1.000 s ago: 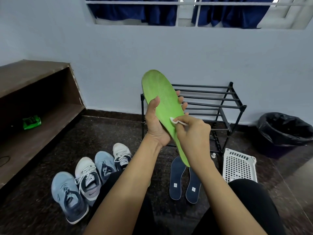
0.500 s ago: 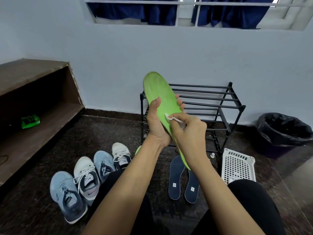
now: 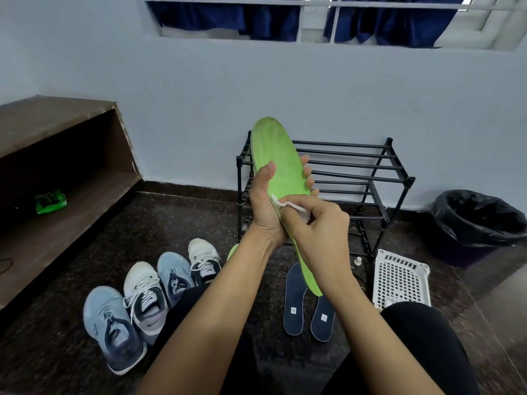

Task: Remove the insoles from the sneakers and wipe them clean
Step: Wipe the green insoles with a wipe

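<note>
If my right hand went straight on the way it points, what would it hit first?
The green insole: the right hand presses its white wipe on it; the left hand seems next behind.

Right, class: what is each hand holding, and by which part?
The left hand grips the long green foam insole around its middle; the right hand pinches a small white wipe against it.

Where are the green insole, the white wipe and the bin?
green insole [image 3: 273, 149]: head view, upper forefoot surface.
white wipe [image 3: 278, 201]: head view, its exposed left corner.
bin [image 3: 467, 253]: head view, its front wall.
</note>
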Tool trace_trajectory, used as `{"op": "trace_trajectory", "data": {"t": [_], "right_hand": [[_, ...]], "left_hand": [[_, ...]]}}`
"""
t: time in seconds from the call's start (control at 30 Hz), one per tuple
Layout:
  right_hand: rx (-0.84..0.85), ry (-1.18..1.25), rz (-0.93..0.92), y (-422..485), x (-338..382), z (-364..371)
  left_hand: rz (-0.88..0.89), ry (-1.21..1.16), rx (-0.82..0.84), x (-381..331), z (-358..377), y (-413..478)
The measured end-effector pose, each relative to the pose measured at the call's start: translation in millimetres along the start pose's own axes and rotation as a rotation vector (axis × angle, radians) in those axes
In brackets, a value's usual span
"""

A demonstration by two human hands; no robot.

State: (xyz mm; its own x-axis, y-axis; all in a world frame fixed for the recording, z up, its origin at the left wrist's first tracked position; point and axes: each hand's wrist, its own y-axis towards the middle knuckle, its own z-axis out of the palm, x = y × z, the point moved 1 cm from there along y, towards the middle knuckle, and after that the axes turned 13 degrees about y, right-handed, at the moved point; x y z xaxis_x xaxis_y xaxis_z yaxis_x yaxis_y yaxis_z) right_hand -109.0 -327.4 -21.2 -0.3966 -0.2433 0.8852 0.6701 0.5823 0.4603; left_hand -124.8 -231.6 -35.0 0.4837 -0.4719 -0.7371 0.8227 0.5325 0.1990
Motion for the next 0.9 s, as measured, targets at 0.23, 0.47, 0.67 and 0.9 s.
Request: {"op": "trace_trajectory", "data": {"t": [0.23,0.47,0.67,0.9], "right_hand": [[-0.095,-0.101,0.015,10,-9,-1],[0.031,-0.077,-0.064,1,3,-4],[-0.031,0.010,-0.002,3,-4,-3],[-0.073,-0.111,-0.060,11,-9,-2]], "left_hand": [[0.004,0.034,0.008,1,-3,-1],[0.001,0.097,-0.020,1,0,4],[-0.049,0.072,0.028,1,3,3],[-0.030,0.050,0.041,0,1,0]]}}
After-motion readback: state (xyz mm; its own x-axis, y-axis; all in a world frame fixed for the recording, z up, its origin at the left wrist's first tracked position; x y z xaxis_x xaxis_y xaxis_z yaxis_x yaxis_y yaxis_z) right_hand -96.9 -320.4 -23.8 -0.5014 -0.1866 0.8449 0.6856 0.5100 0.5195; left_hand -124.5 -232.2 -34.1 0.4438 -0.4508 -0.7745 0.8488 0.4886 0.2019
